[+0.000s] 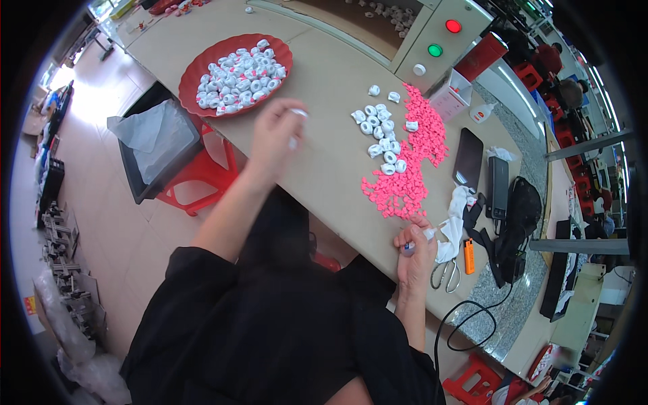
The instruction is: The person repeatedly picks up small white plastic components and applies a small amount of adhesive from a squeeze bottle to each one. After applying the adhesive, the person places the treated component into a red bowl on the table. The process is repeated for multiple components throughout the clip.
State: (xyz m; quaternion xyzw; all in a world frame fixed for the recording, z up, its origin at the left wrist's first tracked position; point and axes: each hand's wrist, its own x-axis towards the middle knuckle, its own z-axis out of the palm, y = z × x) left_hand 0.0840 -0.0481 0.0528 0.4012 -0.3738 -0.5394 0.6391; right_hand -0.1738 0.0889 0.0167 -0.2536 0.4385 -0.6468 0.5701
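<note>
My left hand [275, 135], a little smeared by motion, is over the table just right of a red scalloped plate [186, 75]. Its fingers are closed on a small white piece [299, 113]. Heaped on that plate are many rounded white pieces [241, 79], some with pink parts. My right hand [417, 255] is closed near the table's front edge, below a spread of small pink bits [399, 189]. A small object with a dark end [408, 249] shows in its grip; its kind is unclear. White ring-like pieces [381, 131] lie beside and partly on the pink bits.
Scissors [445, 275], white cloth [453, 226], an orange lighter [469, 256], a phone [468, 158] and a black bag [525, 209] lie at right. Behind stands a machine with lit buttons [435, 50]. A grey bin [145, 172] sits on a red stool [202, 185] at left.
</note>
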